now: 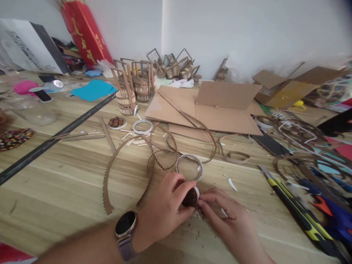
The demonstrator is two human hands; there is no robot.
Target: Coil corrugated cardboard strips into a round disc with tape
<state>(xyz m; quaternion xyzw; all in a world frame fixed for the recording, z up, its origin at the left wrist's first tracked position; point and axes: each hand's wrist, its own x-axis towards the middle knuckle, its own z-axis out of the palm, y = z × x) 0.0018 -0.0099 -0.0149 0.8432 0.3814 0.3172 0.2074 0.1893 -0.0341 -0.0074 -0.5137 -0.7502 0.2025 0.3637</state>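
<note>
My left hand (162,209), with a dark watch on its wrist, curls its fingers round a small brown round piece (190,198) with a white rim. My right hand (228,216) pinches the same piece from the right, fingertips touching it. Both hands rest low over the wooden table (55,183). Just beyond the fingers lies a ring of white tape (189,167). Long notched brown cardboard strips (154,157) curl across the table ahead of the hands.
Flattened cardboard sheets (209,110) lie behind. Small slatted wooden baskets (132,91) stand at the back, more piled by the wall. A yellow-black utility knife (297,209) lies right. A long black ruler (55,139), another tape ring (142,126) and a blue sheet (93,90) lie left.
</note>
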